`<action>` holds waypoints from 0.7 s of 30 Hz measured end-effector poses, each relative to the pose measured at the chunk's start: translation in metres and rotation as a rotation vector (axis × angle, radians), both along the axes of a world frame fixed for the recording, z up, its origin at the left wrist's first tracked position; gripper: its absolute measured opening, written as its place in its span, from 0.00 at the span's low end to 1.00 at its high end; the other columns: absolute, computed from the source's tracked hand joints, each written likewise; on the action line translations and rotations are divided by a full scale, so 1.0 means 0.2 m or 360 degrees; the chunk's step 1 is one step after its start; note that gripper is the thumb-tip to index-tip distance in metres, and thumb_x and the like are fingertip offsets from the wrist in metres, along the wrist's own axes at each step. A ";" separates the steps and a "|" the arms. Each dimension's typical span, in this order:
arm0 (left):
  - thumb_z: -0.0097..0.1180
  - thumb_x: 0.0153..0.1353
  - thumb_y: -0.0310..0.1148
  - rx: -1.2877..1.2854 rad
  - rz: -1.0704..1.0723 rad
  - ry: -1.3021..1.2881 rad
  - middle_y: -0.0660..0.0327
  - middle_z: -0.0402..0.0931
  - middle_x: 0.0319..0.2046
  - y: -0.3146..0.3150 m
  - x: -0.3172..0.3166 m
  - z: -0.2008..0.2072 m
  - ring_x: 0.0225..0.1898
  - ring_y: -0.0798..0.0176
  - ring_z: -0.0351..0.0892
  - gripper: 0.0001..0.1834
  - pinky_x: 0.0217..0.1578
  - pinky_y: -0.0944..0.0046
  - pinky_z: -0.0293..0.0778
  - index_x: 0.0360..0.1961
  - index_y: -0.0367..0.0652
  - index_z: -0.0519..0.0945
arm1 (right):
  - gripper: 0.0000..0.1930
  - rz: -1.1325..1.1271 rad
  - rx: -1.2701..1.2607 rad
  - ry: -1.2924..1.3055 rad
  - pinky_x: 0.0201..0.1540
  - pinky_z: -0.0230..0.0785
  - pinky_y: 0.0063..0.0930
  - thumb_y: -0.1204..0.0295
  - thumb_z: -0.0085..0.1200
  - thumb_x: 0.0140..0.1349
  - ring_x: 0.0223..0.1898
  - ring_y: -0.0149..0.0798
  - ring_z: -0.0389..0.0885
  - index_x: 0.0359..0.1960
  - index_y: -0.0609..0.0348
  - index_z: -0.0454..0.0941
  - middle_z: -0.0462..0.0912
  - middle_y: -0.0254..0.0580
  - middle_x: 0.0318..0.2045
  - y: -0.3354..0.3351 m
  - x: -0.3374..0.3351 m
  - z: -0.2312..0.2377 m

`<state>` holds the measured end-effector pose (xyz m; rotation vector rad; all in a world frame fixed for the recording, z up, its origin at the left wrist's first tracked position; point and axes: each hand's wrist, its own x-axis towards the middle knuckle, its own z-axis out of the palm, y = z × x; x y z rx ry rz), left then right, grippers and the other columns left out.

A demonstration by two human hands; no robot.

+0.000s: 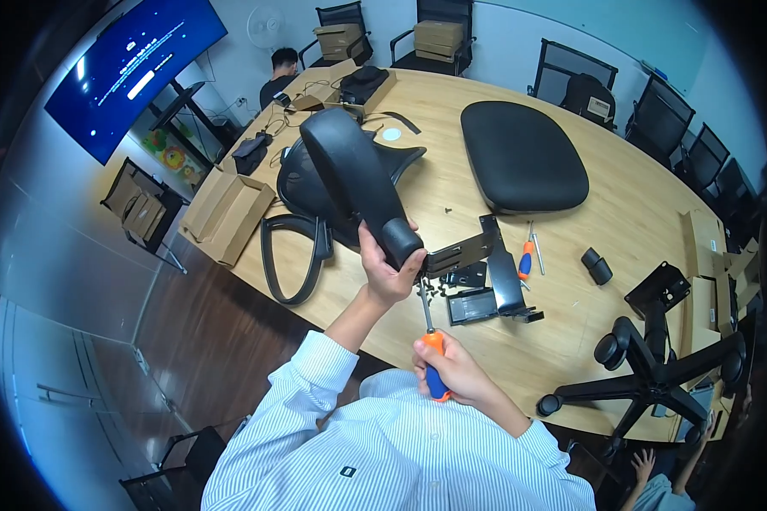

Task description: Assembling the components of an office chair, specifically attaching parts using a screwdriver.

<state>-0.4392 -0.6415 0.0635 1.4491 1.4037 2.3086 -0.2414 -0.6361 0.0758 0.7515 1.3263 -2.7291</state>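
Scattered chair parts cover a long oval wooden table (622, 213) in a meeting room, seen from the head camera — a black seat cushion (524, 155), a mesh backrest (315, 183), a five-star wheeled base (656, 370), a second screwdriver (526, 258) and open cardboard boxes (226, 213). At the table's near edge, the left hand (388, 268) has its fingers wrapped around the lower end of a black padded armrest (354, 175), held tilted above the tabletop. The right hand (452, 368) is clenched on an orange-and-blue screwdriver (430, 341) — its shaft points up at the armrest's metal bracket (460, 253).
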 end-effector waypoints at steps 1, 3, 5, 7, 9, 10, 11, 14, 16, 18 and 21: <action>0.66 0.56 0.31 0.0001 0.0021 0.0039 0.54 0.70 0.42 0.00 0.00 0.00 0.38 0.67 0.72 0.41 0.40 0.69 0.71 0.62 0.34 0.52 | 0.16 0.0003 0.0005 -0.0001 0.22 0.70 0.24 0.59 0.51 0.69 0.20 0.27 0.72 0.36 0.59 0.66 0.74 0.37 0.23 0.01 0.01 0.02; 0.66 0.56 0.31 -0.0017 0.0015 0.0046 0.54 0.70 0.42 -0.01 -0.01 -0.01 0.39 0.67 0.72 0.40 0.40 0.68 0.71 0.62 0.34 0.52 | 0.21 0.0250 -0.0468 0.0054 0.21 0.70 0.25 0.53 0.42 0.72 0.20 0.31 0.72 0.45 0.63 0.66 0.75 0.42 0.25 0.07 0.04 0.05; 0.66 0.57 0.32 -0.0040 0.0002 0.0050 0.54 0.70 0.42 -0.01 -0.01 -0.01 0.39 0.67 0.72 0.40 0.40 0.68 0.71 0.62 0.33 0.52 | 0.22 0.0217 -0.0560 0.0099 0.22 0.70 0.26 0.53 0.39 0.72 0.20 0.33 0.73 0.47 0.64 0.66 0.76 0.44 0.26 0.10 0.06 0.03; 0.65 0.57 0.32 -0.0023 -0.0041 -0.0077 0.54 0.71 0.41 0.00 0.01 0.01 0.39 0.67 0.72 0.40 0.41 0.69 0.71 0.62 0.33 0.53 | 0.24 0.0175 -0.0658 0.0143 0.22 0.71 0.27 0.52 0.37 0.73 0.20 0.35 0.73 0.50 0.65 0.66 0.76 0.46 0.27 0.11 0.07 0.03; 0.65 0.57 0.33 -0.0022 -0.0013 -0.0054 0.54 0.71 0.41 0.00 0.00 0.01 0.39 0.67 0.72 0.39 0.40 0.69 0.71 0.62 0.34 0.53 | 0.23 0.0100 -0.0937 0.0128 0.23 0.71 0.29 0.54 0.37 0.73 0.20 0.38 0.73 0.52 0.66 0.66 0.76 0.46 0.27 0.10 0.08 0.06; 0.65 0.57 0.33 -0.0018 0.0012 -0.0032 0.54 0.71 0.41 0.00 0.00 0.01 0.38 0.67 0.72 0.39 0.40 0.69 0.70 0.62 0.34 0.53 | 0.23 0.0102 -0.0940 0.0127 0.23 0.71 0.29 0.54 0.37 0.73 0.20 0.38 0.73 0.52 0.66 0.66 0.76 0.46 0.27 0.10 0.08 0.05; 0.65 0.57 0.33 -0.0020 0.0006 -0.0033 0.54 0.71 0.41 0.01 0.00 0.02 0.38 0.67 0.72 0.39 0.40 0.69 0.70 0.62 0.34 0.53 | 0.22 0.0063 -0.0914 0.0187 0.24 0.71 0.31 0.56 0.41 0.72 0.21 0.39 0.75 0.51 0.66 0.67 0.77 0.46 0.28 0.11 0.09 0.02; 0.64 0.58 0.32 -0.0007 -0.0048 -0.0072 0.54 0.71 0.41 0.01 -0.01 0.03 0.38 0.68 0.71 0.39 0.39 0.70 0.70 0.62 0.34 0.53 | 0.20 0.0014 -0.0226 0.0118 0.27 0.72 0.35 0.59 0.51 0.69 0.25 0.42 0.79 0.48 0.66 0.67 0.79 0.45 0.28 0.16 0.10 -0.06; 0.65 0.57 0.31 -0.0053 0.0004 0.0050 0.54 0.71 0.41 0.01 -0.01 0.03 0.38 0.67 0.72 0.39 0.39 0.70 0.71 0.62 0.34 0.53 | 0.20 -0.0004 0.0433 -0.0018 0.29 0.72 0.37 0.61 0.56 0.66 0.27 0.45 0.80 0.47 0.67 0.67 0.80 0.45 0.29 0.16 0.09 -0.07; 0.65 0.56 0.31 -0.0031 -0.0008 0.0039 0.54 0.71 0.42 0.01 0.00 0.01 0.39 0.67 0.72 0.40 0.40 0.70 0.71 0.62 0.34 0.52 | 0.22 -0.0303 0.1793 -0.0351 0.31 0.72 0.37 0.63 0.62 0.62 0.30 0.46 0.83 0.44 0.67 0.65 0.81 0.46 0.29 0.10 0.05 -0.04; 0.66 0.55 0.30 0.0007 -0.0030 0.0032 0.53 0.71 0.42 0.02 0.04 -0.04 0.39 0.66 0.72 0.41 0.40 0.69 0.71 0.62 0.34 0.51 | 0.22 -0.0156 0.1404 -0.0282 0.36 0.70 0.30 0.59 0.55 0.66 0.33 0.37 0.78 0.47 0.68 0.65 0.78 0.43 0.30 0.09 0.03 -0.04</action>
